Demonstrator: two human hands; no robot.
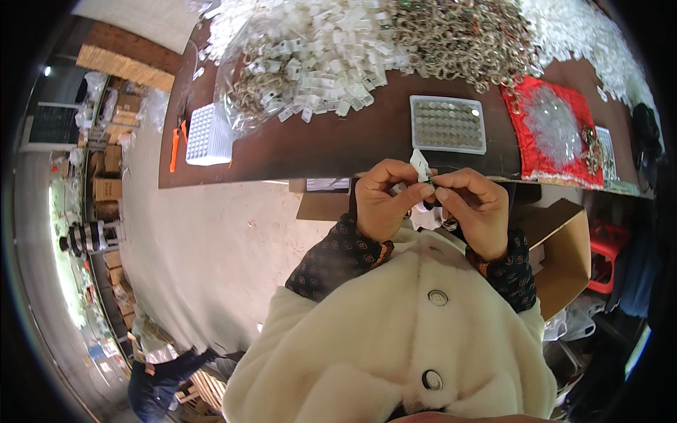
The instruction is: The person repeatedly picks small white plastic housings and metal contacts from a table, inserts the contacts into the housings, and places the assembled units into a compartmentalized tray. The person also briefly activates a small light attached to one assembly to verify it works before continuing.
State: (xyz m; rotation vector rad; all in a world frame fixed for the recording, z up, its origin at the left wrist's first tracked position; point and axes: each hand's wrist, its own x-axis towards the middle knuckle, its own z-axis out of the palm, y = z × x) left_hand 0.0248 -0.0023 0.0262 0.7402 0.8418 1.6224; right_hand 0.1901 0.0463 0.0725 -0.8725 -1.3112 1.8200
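At the table's near edge my hands meet, fingertips almost touching. My left hand (384, 201) is closed in a pinch on a small white plastic piece (420, 163) that sticks up between thumb and fingers. Pressed together against the piece's lower end are the thumb and finger of my right hand (481, 210); whatever they grip is too small to make out. Just beyond the hands lies a clear tray (448, 125) with rows of round silver discs that look like button cells. Farther back are a heap of white plastic pieces (338, 53) and a heap of metal key rings (458, 39).
Orange-handled pliers (175, 149) and a stack of white trays (209, 135) lie at the left of the brown table (296, 151). A red cloth (522, 137) with clear plastic bits is at right. Below are a cardboard box (568, 257) and red stool (608, 254). Another person (159, 388) is lower left.
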